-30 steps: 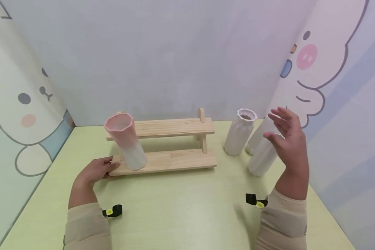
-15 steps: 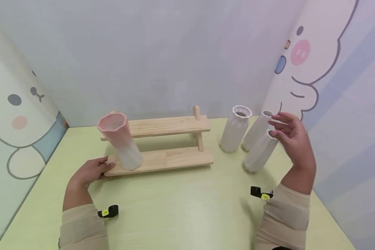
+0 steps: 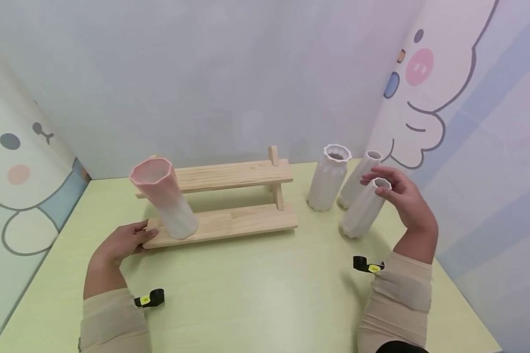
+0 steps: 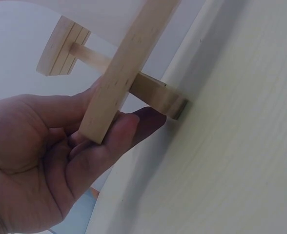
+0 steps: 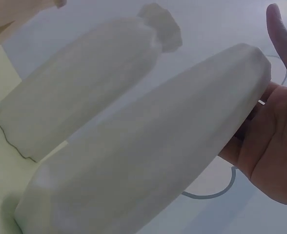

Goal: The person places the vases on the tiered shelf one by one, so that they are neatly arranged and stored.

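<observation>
One rack [image 3: 240, 220], centre-left, end pinched by fingers of left hand [image 3: 124, 241]; one pink vase [image 3: 165, 200] aboard. Three white vases [image 3: 363, 212] on desk [image 3: 247, 294], centre-right; fingers of right hand [image 3: 401, 197] spread loosely round nearest one's top.

We see a two-tier wooden stand [image 3: 243, 220] of pale, grained planks standing on the table [image 3: 256, 294], its upper board set behind and above the lower one. Off to its right, well apart from it, we find a slim white vase [image 3: 363, 213] upright on its base, its softly fluted sides tapering to a narrow, faceted open mouth.
</observation>
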A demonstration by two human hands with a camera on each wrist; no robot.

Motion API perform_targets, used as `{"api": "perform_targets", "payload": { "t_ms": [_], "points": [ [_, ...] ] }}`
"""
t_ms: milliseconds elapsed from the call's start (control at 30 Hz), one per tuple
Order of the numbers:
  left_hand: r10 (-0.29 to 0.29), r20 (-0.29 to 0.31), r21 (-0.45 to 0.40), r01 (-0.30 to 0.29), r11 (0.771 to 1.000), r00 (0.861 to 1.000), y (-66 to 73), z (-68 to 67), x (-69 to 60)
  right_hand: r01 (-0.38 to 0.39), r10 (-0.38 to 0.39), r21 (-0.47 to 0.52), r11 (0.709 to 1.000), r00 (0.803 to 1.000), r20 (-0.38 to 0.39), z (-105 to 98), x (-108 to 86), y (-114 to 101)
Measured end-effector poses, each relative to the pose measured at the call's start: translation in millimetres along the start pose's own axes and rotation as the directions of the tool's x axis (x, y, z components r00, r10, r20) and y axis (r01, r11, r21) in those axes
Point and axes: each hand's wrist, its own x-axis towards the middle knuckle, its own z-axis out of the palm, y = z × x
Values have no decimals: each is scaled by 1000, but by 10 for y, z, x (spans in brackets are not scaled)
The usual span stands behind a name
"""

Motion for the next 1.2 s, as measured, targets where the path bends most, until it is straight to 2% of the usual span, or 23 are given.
{"api": "perform_targets", "payload": {
  "t_ms": [133,233,333,700,1033,1200],
  "points": [
    [9,5,4,-9,1000,1000,9,-3,-6,-52,54,-39,998,998,32,-26,-4,80],
    [13,8,5,-13,1000,1000,14,-3,-12,-109,111,-61,992,993,32,-30,-13,122],
    [18,4,9,-18,1000,1000,13,-4,-11,-131,134,-70,989,990,37,-21,-14,133],
    [35,-4,4,-35,999,999,-4,-5,4,-153,156,-75,985,987,38,13,11,166],
    [39,-9,27,-39,999,999,-8,-4,-8,-150,155,-122,981,987,34,106,17,12],
    [27,-11,12,-27,1000,1000,-11,2,-1,-146,148,-123,982,989,11,75,29,91]
  ]
}}
